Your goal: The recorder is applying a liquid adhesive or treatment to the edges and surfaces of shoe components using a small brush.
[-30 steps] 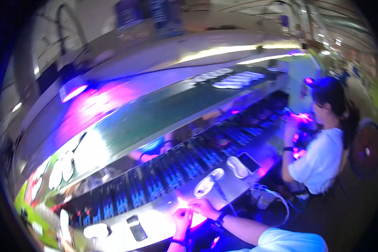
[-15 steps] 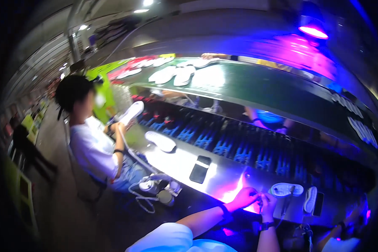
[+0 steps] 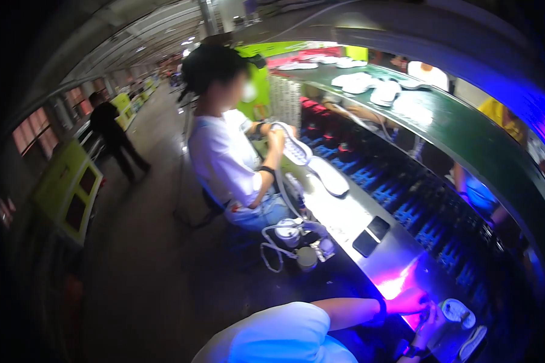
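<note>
My left hand point(image 3: 409, 300) and my right hand point(image 3: 430, 322) meet over the edge of the metal bench, in pink and violet light. Both have their fingers closed and pressed close together. Anything between the fingertips is too small and dark to make out. Just right of them a pale shoe sole point(image 3: 458, 313) lies on the bench. Nearer the lower edge is another narrow pale sole point(image 3: 472, 343). To the left of my hands, a dark phone-like slab point(image 3: 365, 243) rests on the metal.
At left a seated co-worker point(image 3: 227, 145) holds a white sole point(image 3: 296, 149); another white sole point(image 3: 329, 176) lies on the bench. Cups and cables point(image 3: 297, 243) hang by its edge. Beyond run a rack with blue parts point(image 3: 406, 215) and a green conveyor point(image 3: 448, 118) carrying soles.
My view has swung left, so the bench and my hands appear farther right and lower. My hands stay together. The co-worker's sole has tipped downward.
</note>
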`<state>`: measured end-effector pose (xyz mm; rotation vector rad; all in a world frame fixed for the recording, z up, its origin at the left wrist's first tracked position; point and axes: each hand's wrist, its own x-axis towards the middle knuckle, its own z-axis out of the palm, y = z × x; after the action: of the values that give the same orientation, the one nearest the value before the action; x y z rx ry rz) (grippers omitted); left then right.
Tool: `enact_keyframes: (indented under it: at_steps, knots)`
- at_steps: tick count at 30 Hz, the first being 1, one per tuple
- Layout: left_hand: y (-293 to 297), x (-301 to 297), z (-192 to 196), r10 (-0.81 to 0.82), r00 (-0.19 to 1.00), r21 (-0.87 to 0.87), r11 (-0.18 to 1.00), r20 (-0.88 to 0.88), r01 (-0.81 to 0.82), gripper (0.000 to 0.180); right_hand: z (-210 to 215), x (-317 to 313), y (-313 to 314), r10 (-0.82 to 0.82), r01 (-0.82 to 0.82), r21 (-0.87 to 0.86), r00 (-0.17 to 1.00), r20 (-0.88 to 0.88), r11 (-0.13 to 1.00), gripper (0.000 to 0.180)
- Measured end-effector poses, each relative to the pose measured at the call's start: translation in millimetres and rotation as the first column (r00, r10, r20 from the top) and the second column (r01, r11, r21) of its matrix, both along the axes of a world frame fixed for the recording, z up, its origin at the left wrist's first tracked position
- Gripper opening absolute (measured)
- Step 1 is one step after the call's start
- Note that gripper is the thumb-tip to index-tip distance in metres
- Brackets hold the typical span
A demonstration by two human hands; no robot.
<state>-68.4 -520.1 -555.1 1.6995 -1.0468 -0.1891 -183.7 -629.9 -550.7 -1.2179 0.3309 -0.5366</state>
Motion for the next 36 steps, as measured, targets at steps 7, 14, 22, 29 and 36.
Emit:
enact_keyframes:
  at_steps: [7,14,22,29,36]
  knots:
    - [-4,2,-17,-0.028,0.998,0.008,1.000,-0.060,0.029,0.033,2,-3,5,0.071,-0.072,-0.005,0.997,-0.014,0.997,0.034]
    - [-12,3,-21,-0.037,0.999,-0.055,0.998,0.005,0.037,0.035,0,-2,-4,0.027,-0.028,-0.019,0.999,-0.021,0.999,0.033]
    - [-16,-2,-18,-0.011,1.000,-0.043,0.999,-0.011,0.011,0.035,-6,-6,-10,-0.015,0.014,-0.050,1.000,-0.027,0.999,0.032]
    - [-12,-5,1,-0.049,0.999,-0.018,0.999,-0.008,0.049,0.035,-24,-19,-26,-0.061,0.059,-0.070,0.998,-0.033,0.996,0.031]
    - [-7,-4,10,-0.088,0.992,0.123,0.987,-0.091,0.099,0.035,6,-20,-22,-0.098,0.076,-0.193,0.990,-0.104,0.978,0.033]
